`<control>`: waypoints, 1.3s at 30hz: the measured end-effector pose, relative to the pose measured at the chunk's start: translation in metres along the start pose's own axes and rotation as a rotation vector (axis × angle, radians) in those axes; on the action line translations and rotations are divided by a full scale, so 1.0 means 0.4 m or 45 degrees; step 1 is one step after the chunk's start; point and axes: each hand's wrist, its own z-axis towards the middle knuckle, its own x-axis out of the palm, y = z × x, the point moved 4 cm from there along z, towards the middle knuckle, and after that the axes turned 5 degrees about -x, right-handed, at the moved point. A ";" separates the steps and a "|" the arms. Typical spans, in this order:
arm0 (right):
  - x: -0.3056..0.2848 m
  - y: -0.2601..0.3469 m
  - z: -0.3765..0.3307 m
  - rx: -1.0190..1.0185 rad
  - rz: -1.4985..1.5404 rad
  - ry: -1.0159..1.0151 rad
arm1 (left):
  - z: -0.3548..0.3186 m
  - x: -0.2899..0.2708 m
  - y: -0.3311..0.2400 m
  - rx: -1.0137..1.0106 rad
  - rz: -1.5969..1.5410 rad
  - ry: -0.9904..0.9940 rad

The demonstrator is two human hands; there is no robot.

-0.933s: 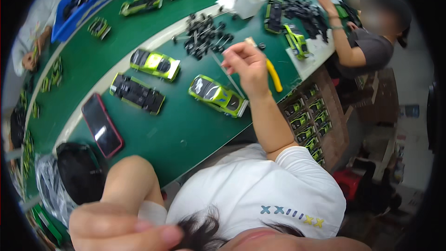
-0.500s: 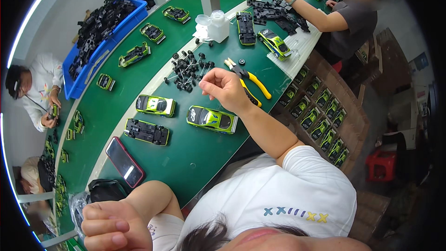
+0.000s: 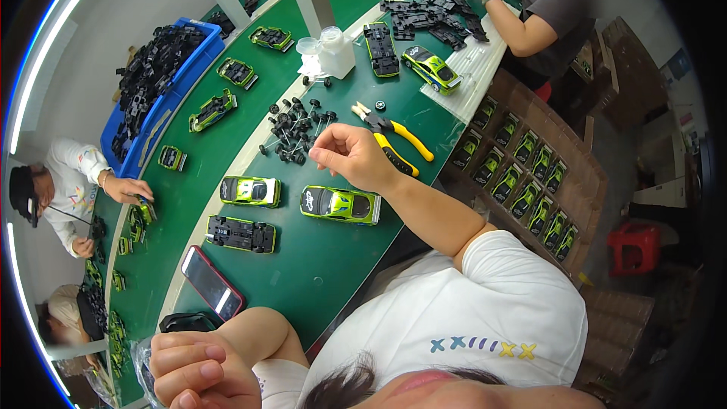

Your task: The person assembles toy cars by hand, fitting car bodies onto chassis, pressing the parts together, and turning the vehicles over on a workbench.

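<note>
Green felt covers the curved tabletop (image 3: 333, 257), and the person's right hand (image 3: 352, 157) hangs just above it with thumb and fingertips pinched together; whether something tiny sits in that pinch I cannot tell. Just beyond the fingertips lies a scatter of small black wheel-and-axle sets (image 3: 295, 127). Yellow-handled pliers (image 3: 394, 136) lie right beside the hand, partly behind it. Below the wrist a lime-green toy car (image 3: 341, 204) rests on its wheels, with a second green car (image 3: 251, 191) to its left and a black car chassis (image 3: 241, 234) nearer the edge. A dark phone with a red rim (image 3: 212, 282) lies close to the person's body. The left hand (image 3: 198, 367) is curled into a loose fist low by the chest, off the tabletop, with nothing visible in it. A small white plastic bottle (image 3: 335, 51) stands farther up the tabletop.
</note>
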 end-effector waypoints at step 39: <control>0.004 0.009 -0.005 -0.034 -0.102 0.108 | 0.017 0.048 0.004 0.025 -0.049 0.138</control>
